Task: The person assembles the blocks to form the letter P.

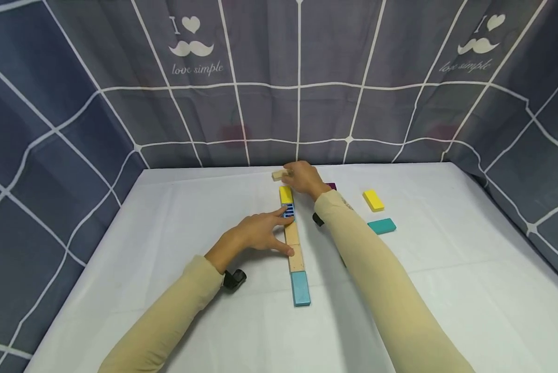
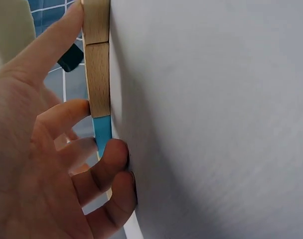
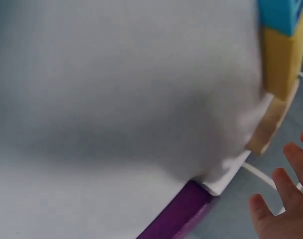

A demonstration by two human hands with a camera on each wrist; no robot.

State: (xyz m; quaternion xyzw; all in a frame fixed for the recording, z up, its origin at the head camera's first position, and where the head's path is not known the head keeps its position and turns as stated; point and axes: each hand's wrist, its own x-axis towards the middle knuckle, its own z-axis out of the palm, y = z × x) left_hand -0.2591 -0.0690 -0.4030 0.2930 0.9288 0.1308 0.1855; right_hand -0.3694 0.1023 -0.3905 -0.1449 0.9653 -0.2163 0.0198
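A straight row of blocks runs away from me in the head view: a light blue block (image 1: 300, 289) nearest, two plain wooden blocks (image 1: 296, 259), a blue patterned block (image 1: 288, 210), then a yellow block (image 1: 285, 195). My left hand (image 1: 255, 231) reaches the row from the left, its fingertips at the patterned block and its thumb spread against a wooden block. Beyond the yellow end, a loose wooden block (image 1: 277, 175) lies crosswise. My right hand (image 1: 303, 177) is at that block's right end. The right wrist view shows several right-hand fingers (image 3: 290, 186) loosely extended; the thumb is hidden.
Right of the row, a yellow block (image 1: 373, 200) and a teal block (image 1: 382, 226) lie on the white tabletop (image 1: 446, 223). A purple block (image 3: 179, 211) sits by my right wrist, partly hidden in the head view. A grey checked curtain (image 1: 325, 114) hangs behind the far edge.
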